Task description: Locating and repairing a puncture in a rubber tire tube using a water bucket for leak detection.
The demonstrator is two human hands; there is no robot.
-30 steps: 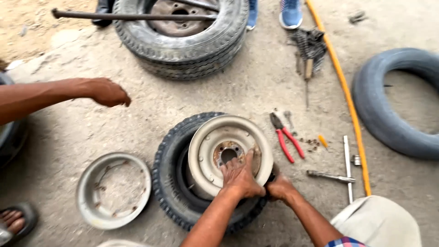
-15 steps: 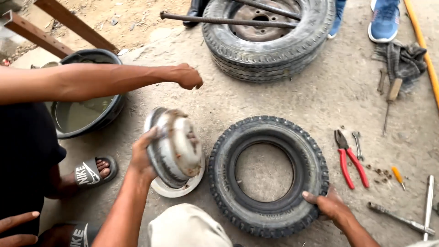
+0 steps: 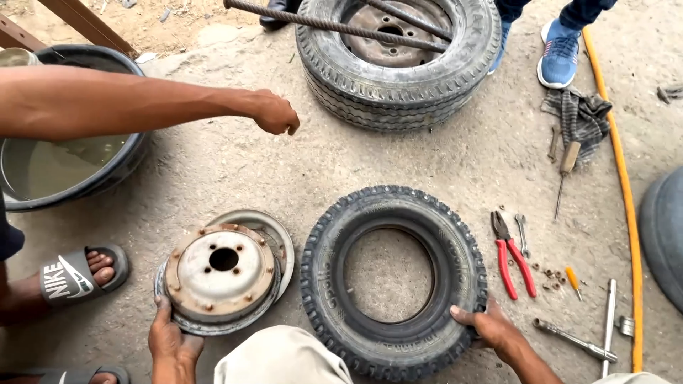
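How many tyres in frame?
3: small bare tyre under the right hand; big stacked tyre at top, maybe two; one black tyre cut off at right edge.

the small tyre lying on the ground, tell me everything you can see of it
The small black tyre lies flat on the concrete ground, with no rim in it: bare ground shows through its round opening. The rubber looks worn and dusty, with blocky tread around the outer edge. The right hand rests on its lower right sidewall. The wheel rim lies just to its left and red-handled pliers to its right, neither clearly touching it.
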